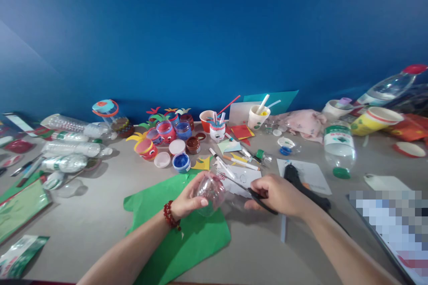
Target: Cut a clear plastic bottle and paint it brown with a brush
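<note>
My left hand (189,198), a beaded bracelet on its wrist, is closed around a clear cut piece of plastic bottle (211,193). Under it lies a sheet of green paper (180,249). My right hand (276,193) grips black-handled scissors (256,196), whose blades point left at the bottle piece's upper rim. Whether the blades touch the plastic I cannot tell. Behind the hands are a white paper with drawings (245,178) and several markers (242,161). A black glue gun (302,189) rests just right of my right hand.
Paint jars (181,163) and decorated cups (146,149) stand behind the green paper. Plastic bottles (72,148) lie at left. On the right are an upside-down bottle (339,147), a yellow paper cup (376,121) and a pink cloth (302,122). A blue wall (214,31) rises behind the table.
</note>
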The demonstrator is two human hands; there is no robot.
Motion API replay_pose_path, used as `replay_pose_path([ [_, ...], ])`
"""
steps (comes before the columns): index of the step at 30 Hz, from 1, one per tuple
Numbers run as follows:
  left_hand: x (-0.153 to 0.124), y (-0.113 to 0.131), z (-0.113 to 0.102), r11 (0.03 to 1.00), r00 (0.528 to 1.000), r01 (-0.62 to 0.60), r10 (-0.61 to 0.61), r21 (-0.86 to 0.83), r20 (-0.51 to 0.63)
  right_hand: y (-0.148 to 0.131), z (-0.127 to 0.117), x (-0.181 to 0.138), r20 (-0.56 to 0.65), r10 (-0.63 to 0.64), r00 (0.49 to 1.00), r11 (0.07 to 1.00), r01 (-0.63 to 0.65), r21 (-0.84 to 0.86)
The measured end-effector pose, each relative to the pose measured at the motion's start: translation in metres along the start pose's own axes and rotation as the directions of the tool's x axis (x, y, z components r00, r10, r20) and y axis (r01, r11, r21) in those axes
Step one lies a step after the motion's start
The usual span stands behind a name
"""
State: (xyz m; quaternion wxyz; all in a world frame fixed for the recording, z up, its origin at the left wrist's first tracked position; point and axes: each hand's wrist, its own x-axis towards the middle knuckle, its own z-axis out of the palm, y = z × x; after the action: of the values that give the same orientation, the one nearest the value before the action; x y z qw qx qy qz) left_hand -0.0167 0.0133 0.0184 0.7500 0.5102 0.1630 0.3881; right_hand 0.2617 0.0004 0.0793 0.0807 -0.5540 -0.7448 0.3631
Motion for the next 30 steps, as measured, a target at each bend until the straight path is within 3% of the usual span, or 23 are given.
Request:
replay_pose_path([
  [6,-0.001,0.0,-0.001,1.0,1.0,-0.011,0.011,0.003,0.0,0.002,0.003,0.002,0.098,0.049,0.994,0.989,-0.062,0.135],
  [17,-0.001,0.002,0.0,0.999,0.999,-0.033,0.033,-0.015,0.015,0.003,0.008,0.002,0.116,0.084,0.99,0.961,-0.111,0.252],
  [24,0.003,0.001,0.0,0.984,0.967,-0.167,0.176,0.063,-0.183,0.001,0.014,-0.001,0.096,0.026,0.995,0.915,-0.062,0.399],
  [30,0.007,0.006,0.008,0.974,0.951,-0.222,0.228,0.049,-0.208,-0.004,0.012,-0.001,0.116,0.009,0.993,0.916,-0.055,0.396],
])
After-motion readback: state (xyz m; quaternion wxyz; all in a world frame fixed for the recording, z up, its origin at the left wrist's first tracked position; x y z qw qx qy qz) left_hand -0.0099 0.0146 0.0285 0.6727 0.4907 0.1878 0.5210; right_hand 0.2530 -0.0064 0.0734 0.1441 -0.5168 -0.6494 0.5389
